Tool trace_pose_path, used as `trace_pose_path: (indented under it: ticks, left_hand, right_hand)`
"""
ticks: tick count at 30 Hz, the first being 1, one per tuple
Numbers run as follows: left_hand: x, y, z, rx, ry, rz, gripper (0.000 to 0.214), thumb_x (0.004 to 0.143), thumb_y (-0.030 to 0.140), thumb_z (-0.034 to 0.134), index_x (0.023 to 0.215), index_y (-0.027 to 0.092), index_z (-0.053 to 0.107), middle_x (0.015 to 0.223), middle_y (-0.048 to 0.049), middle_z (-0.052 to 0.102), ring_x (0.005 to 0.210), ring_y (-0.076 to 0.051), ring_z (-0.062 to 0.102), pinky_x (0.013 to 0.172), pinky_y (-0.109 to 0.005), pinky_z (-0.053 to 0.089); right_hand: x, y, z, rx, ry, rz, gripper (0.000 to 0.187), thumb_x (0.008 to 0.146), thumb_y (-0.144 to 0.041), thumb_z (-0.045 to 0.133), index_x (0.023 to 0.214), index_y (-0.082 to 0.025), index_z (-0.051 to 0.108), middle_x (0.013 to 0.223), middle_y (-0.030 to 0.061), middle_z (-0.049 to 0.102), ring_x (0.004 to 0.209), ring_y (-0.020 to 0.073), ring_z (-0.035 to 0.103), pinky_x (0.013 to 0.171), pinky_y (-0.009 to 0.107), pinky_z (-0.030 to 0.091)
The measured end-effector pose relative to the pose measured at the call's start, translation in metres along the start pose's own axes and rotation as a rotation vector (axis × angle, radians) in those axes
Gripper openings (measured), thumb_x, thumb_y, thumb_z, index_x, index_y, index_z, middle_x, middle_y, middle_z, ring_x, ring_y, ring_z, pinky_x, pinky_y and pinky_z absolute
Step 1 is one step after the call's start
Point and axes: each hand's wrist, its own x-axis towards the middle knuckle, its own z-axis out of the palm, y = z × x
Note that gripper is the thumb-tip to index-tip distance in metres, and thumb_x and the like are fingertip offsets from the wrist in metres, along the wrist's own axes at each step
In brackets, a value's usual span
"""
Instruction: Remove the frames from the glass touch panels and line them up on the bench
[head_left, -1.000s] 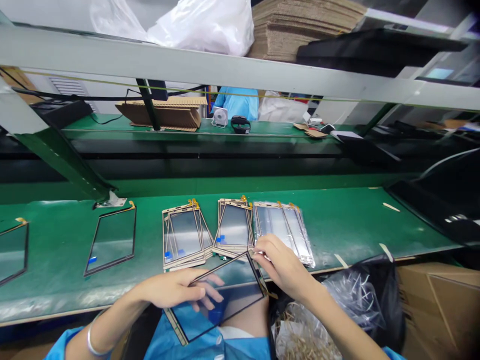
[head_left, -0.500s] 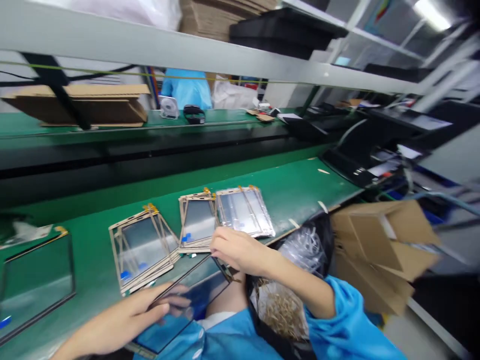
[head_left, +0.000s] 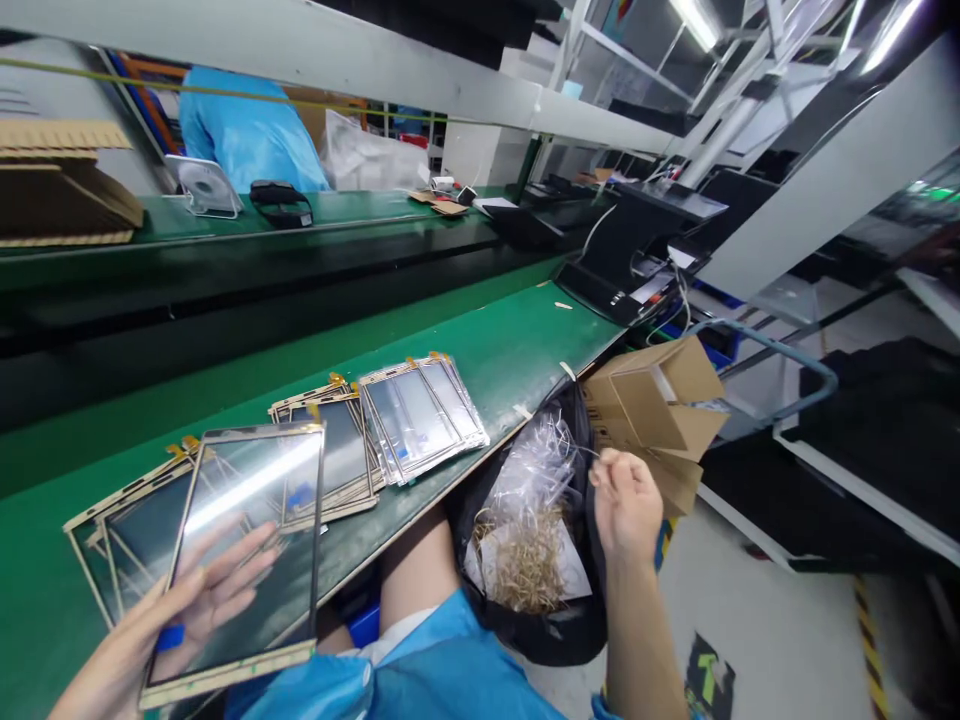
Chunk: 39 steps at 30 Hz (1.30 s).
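My left hand [head_left: 161,610] supports a clear touch-screen panel [head_left: 251,520] from below and behind, its fingers showing through the glass. The panel is tilted, with a dark frame, a pale strip along its bottom edge and a blue tab at the lower left. My right hand [head_left: 628,505] is out to the right, fingertips pinched on a thin pale strip [head_left: 583,449]. Beneath it hangs a black bag [head_left: 536,640] containing clear strips [head_left: 532,465] and curled brown strips [head_left: 529,565]. Stacked panels [head_left: 420,415] lie on the green table beyond the held one.
The green table [head_left: 510,340] runs off toward the back right. An open cardboard box [head_left: 645,400] stands right of the bag, near a blue-grey metal rail [head_left: 795,355]. A raised shelf carries a small fan [head_left: 204,187] and a black strap-like item [head_left: 280,203]. Someone in blue [head_left: 247,125] is behind it.
My right hand has left the panel's upper corner and moved right, past the bag, with a thin strip. My left hand has raised the panel and turned it more upright. The view has swung right.
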Motion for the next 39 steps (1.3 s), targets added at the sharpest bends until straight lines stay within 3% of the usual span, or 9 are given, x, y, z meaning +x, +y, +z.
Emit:
trace_pose_path:
  ticks: [4,8,11,17,20,26,34,37,39]
  left_hand:
    - [-0.002,-0.002,0.025,-0.143,0.113,0.008,0.055,0.083,0.037,0.061,0.135,0.034,0.045,0.130,0.0025,0.057,0.127,-0.026,0.046,0.102,-0.039,0.043]
    - [0.000,-0.005,0.044,-0.257,-0.014,0.045,0.052,0.083,0.024,0.061,0.133,0.029,0.048,0.144,-0.0046,0.042,0.130,-0.028,0.041,0.104,-0.041,0.041]
    - [0.002,-0.007,0.049,-0.298,-0.112,0.125,0.050,0.086,0.022,0.056,0.134,0.030,0.045,0.149,-0.0059,0.034,0.132,-0.030,0.039,0.103,-0.044,0.040]
    - [-0.013,-0.012,0.058,-0.349,-0.183,0.314,0.044,0.089,0.019,0.051,0.132,0.027,0.047,0.144,-0.0103,0.043,0.123,-0.030,0.050,0.094,-0.042,0.047]
    - [-0.024,-0.013,0.060,-0.339,-0.172,0.389,0.042,0.089,0.020,0.053,0.130,0.027,0.049,0.140,-0.0105,0.049,0.120,-0.029,0.053,0.091,-0.040,0.048]
    - [-0.036,-0.018,0.062,-0.277,-0.110,0.496,0.041,0.088,0.023,0.057,0.128,0.029,0.053,0.134,-0.0092,0.054,0.117,-0.028,0.055,0.090,-0.038,0.049]
    - [-0.033,-0.032,0.065,-0.234,-0.037,0.575,0.041,0.091,0.029,0.053,0.131,0.032,0.049,0.142,-0.0072,0.046,0.127,-0.027,0.046,0.100,-0.042,0.041]
    - [-0.025,-0.038,0.059,-0.270,-0.038,0.540,0.044,0.088,0.031,0.057,0.131,0.029,0.049,0.142,-0.0100,0.045,0.127,-0.029,0.046,0.100,-0.042,0.040]
    - [-0.019,-0.044,0.057,-0.339,-0.086,0.432,0.044,0.089,0.037,0.054,0.131,0.026,0.049,0.138,-0.0131,0.050,0.121,-0.030,0.052,0.094,-0.043,0.044]
  right_hand:
    - [-0.027,0.064,-0.026,-0.189,-0.137,0.197,0.028,0.071,-0.048,0.053,0.064,-0.022,0.047,0.062,0.0004,0.050,0.051,0.0153,0.050,0.053,0.031,0.046]
    - [-0.061,0.087,-0.001,-0.331,-0.345,0.258,0.019,0.061,-0.039,0.057,0.057,-0.022,0.054,0.063,0.0048,0.054,0.058,0.0220,0.055,0.064,0.040,0.047]
    - [-0.068,0.058,0.043,-0.289,-0.568,0.195,0.026,0.071,-0.044,0.053,0.070,-0.020,0.062,0.076,0.0096,0.062,0.073,0.0249,0.059,0.073,0.039,0.048]
    - [-0.090,-0.059,0.121,0.022,-1.216,-0.096,0.023,0.091,-0.035,0.043,0.086,-0.019,0.060,0.076,0.0024,0.062,0.068,0.0152,0.059,0.064,0.024,0.047]
    - [-0.100,-0.080,0.132,-0.009,-1.235,-0.293,0.019,0.092,-0.029,0.044,0.078,-0.020,0.054,0.069,-0.0012,0.057,0.061,0.0122,0.054,0.057,0.021,0.042]
    - [-0.104,-0.073,0.138,-0.107,-1.225,-0.497,0.021,0.095,-0.023,0.039,0.077,-0.020,0.049,0.068,-0.0018,0.053,0.060,0.0116,0.053,0.058,0.022,0.038]
    - [-0.120,-0.082,0.158,-0.182,-0.981,-0.907,0.023,0.087,-0.012,0.042,0.065,-0.020,0.043,0.056,-0.0029,0.042,0.049,0.0114,0.042,0.051,0.026,0.027]
    - [-0.126,-0.115,0.170,0.030,-1.149,-0.873,0.022,0.081,-0.008,0.043,0.062,-0.019,0.045,0.055,-0.0033,0.044,0.050,0.0103,0.042,0.050,0.025,0.028]
    - [-0.119,-0.140,0.185,0.204,-1.252,-0.699,0.021,0.080,-0.009,0.044,0.062,-0.019,0.048,0.056,-0.0035,0.047,0.052,0.0101,0.044,0.050,0.023,0.031]
